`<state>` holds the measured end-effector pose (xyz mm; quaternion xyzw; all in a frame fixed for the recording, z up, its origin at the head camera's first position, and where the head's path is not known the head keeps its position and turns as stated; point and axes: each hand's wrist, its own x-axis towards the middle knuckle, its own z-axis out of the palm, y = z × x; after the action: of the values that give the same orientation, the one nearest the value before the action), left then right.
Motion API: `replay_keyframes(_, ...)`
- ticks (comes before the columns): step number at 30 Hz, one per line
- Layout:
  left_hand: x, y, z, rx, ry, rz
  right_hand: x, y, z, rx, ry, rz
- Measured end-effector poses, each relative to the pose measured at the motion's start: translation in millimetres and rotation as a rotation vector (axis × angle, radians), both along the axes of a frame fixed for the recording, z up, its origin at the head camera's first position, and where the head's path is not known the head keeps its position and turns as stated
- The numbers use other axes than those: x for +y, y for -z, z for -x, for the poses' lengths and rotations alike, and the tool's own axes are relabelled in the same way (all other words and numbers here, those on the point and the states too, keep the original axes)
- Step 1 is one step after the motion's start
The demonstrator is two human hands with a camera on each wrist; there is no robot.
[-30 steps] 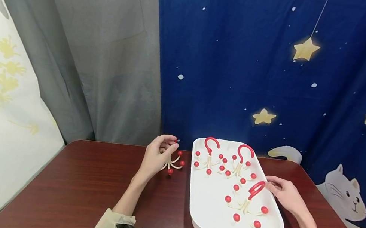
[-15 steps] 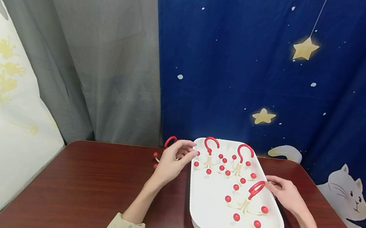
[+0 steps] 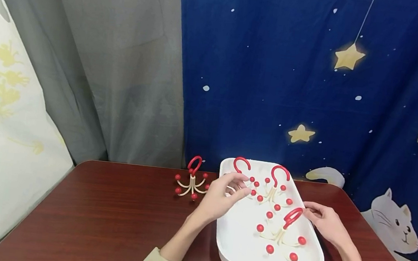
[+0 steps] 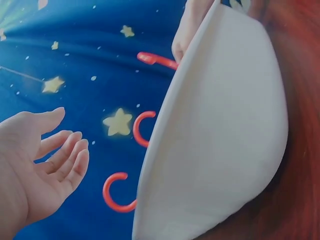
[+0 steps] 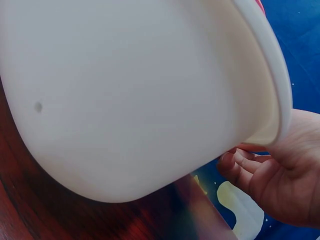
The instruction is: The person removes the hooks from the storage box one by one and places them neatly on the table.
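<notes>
My left hand (image 3: 221, 196) hovers over the left side of a white tray (image 3: 237, 241), fingers loosely bent and holding nothing. Partly behind it in the tray is a hook hanger (image 3: 241, 164) with a red hook and cream arms tipped with red balls. A second such hanger (image 3: 273, 189) stands at the tray's far right, and a third (image 3: 280, 233) nearer the front right. One more hanger (image 3: 192, 182) stands on the table, left of the tray. My right hand (image 3: 326, 221) rests against the tray's right side; in the right wrist view its relaxed fingers (image 5: 245, 167) lie by the outer wall.
The dark red-brown wooden table (image 3: 114, 214) extends left and in front of the tray. Behind it hang a grey curtain (image 3: 130, 74) and a blue curtain (image 3: 252, 88) with stars and a cat.
My left hand has let go of the hanger on the table and moved right, over the tray's left side. The hanger stays standing there. The right hand and tray have not moved.
</notes>
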<state>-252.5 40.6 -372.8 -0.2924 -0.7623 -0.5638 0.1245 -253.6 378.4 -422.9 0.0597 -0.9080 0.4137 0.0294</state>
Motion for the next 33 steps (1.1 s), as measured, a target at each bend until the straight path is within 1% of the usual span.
replay_keyframes(7, 22.1, 2.2, -6.7, -0.013, 0.07, 0.041, -0.4, -1.7, -0.4, 0.007, -0.005, 0.001)
replay_keyframes(10, 31.7, 5.1, -8.3, -0.013, 0.099, 0.052, -0.6, -1.8, -0.7, 0.011, -0.004, -0.004)
replay_keyframes(12, 37.9, 6.8, -9.3, -0.027, 0.119, 0.058, -0.7, -1.5, -0.9, 0.013, -0.006, -0.007)
replay_keyframes(17, 52.0, 10.2, -12.6, -0.096, 0.163, 0.086, -0.8, -0.4, -0.9, 0.021, -0.007, -0.018)
replay_keyframes(20, 60.1, 12.6, -13.1, -0.106, 0.184, 0.105, -1.0, 0.0, -0.8, 0.028, -0.003, -0.026)
replay_keyframes(23, 68.4, 14.2, -13.7, -0.094, 0.195, 0.124, -0.8, 0.0, -0.8, 0.034, -0.003, -0.041)
replay_keyframes(26, 76.3, 16.0, -14.5, -0.099, 0.204, 0.143, -0.7, -0.1, -1.2, 0.039, -0.002, -0.052)
replay_keyframes(30, 84.3, 18.5, -14.9, -0.115, 0.207, 0.17, -1.1, 0.1, -1.3, 0.045, 0.002, -0.057)
replay_keyframes(33, 88.3, 19.3, -14.8, -0.1, 0.201, 0.18, -0.4, -0.3, -0.4, 0.048, 0.001, -0.055)
